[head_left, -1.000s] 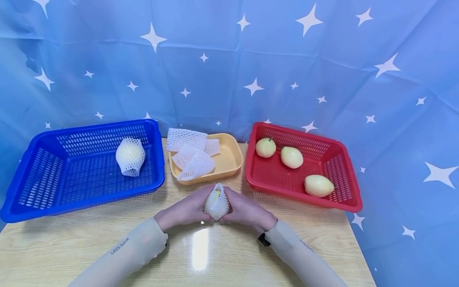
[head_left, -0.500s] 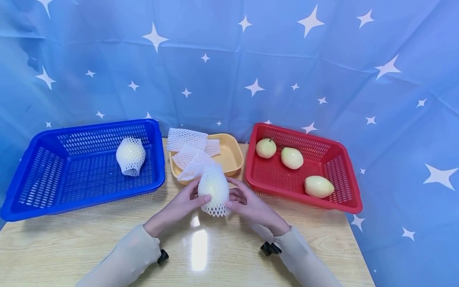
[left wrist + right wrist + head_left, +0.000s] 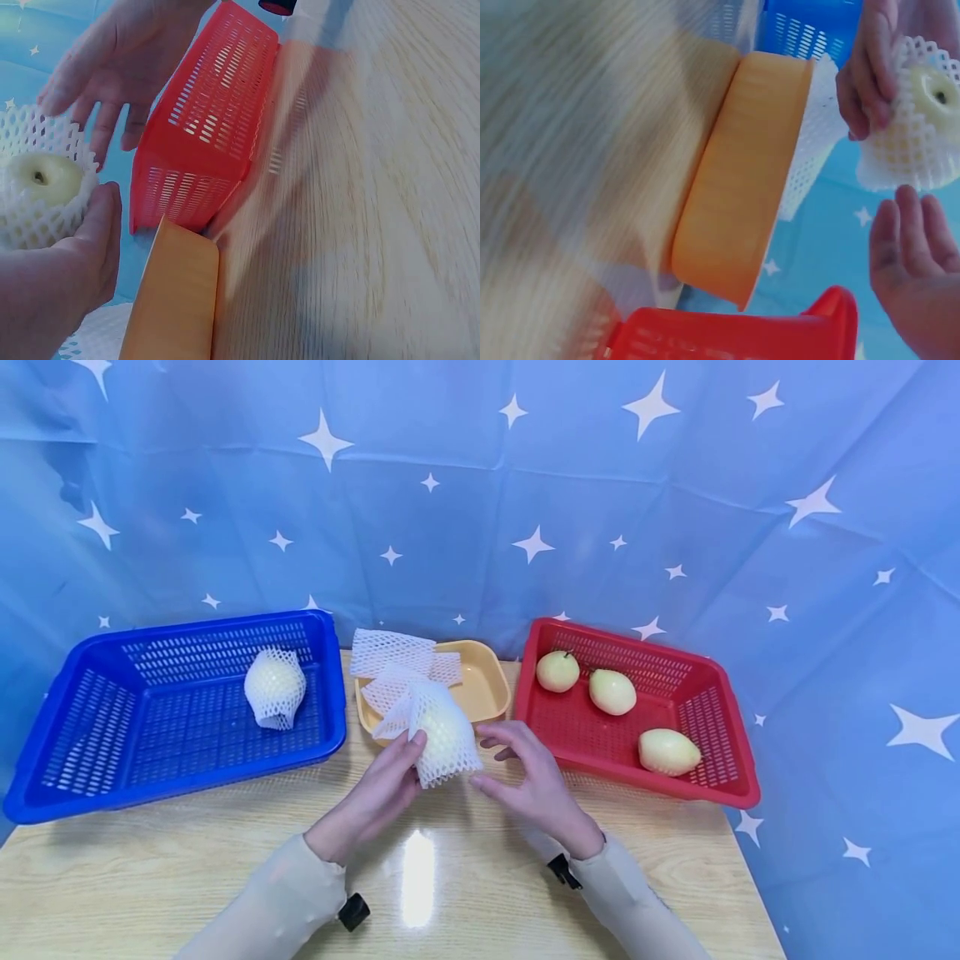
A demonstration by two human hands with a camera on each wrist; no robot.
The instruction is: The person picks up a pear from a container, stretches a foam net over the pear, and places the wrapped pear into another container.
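In the left wrist view, the left hand point(image 3: 71, 274) holds a pale fruit point(image 3: 61, 180), with a white foam net point(image 3: 22, 229) around it; the fruit's end, with a small dark hollow, shows through the net's opening. Higher up, the right hand point(image 3: 124, 58) has its fingers extended near the net; whether they touch it, I cannot tell. A slotted red basket point(image 3: 169, 142) and an orange tray point(image 3: 176, 292) stand on the wooden bench point(image 3: 367, 187).

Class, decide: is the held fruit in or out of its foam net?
In. The net surrounds the fruit in the left hand; the fruit's end shows through the net's open end.
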